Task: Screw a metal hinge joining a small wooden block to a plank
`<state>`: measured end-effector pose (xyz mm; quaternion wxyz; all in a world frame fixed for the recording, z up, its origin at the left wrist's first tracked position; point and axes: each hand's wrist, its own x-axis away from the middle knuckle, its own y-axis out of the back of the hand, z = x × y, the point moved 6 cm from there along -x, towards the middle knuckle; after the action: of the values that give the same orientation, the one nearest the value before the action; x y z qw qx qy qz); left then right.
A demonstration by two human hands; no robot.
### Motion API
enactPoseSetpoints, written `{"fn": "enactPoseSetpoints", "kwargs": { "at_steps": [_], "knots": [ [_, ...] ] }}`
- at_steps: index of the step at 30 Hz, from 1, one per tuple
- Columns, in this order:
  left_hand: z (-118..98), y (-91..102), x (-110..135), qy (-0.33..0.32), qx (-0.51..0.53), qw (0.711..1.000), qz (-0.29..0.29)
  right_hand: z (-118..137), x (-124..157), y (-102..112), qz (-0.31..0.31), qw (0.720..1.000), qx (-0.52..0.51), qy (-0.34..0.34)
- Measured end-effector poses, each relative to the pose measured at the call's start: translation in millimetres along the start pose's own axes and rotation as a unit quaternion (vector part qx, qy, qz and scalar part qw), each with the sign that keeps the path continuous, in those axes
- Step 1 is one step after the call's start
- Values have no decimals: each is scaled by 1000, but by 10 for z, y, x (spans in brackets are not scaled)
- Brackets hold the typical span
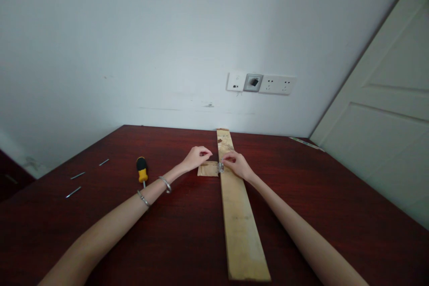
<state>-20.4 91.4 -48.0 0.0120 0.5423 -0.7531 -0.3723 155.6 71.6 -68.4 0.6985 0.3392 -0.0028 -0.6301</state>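
A small metal hinge (pixel 220 167) lies where a short wooden piece (pixel 208 169) meets the left edge of a long wooden plank (pixel 241 214). Just above the short piece is my left hand (pixel 196 159), its thumb and fingertips pinched together; anything between them is too small to make out. My right hand (pixel 237 165) rests over the plank beside the hinge. Its fingers are closed in a pinch at the hinge's upper right, and what they hold, if anything, is hidden. Two bracelets circle my left forearm.
A black and yellow screwdriver (pixel 142 170) lies left of my left hand. Several thin metal rods or nails, one a long nail-like piece (pixel 73 192), lie farther left. The dark red table (pixel 161 241) meets a white wall with sockets (pixel 277 85). A thin strip (pixel 305 143) lies back right.
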Motion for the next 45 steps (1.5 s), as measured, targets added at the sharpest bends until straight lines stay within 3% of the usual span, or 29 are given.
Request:
{"fn": "enactPoseSetpoints", "kwargs": {
  "at_steps": [24,33,45],
  "knots": [
    [35,-12,17,11,-11,1000,9,-33,4,-20,15,999,36,-2],
    [54,-25,30,14,-15,1000,17,84,22,-33,15,995,100,20],
    [77,-29,26,15,-20,1000,18,106,31,-16,28,993,108,36]
  ]
}}
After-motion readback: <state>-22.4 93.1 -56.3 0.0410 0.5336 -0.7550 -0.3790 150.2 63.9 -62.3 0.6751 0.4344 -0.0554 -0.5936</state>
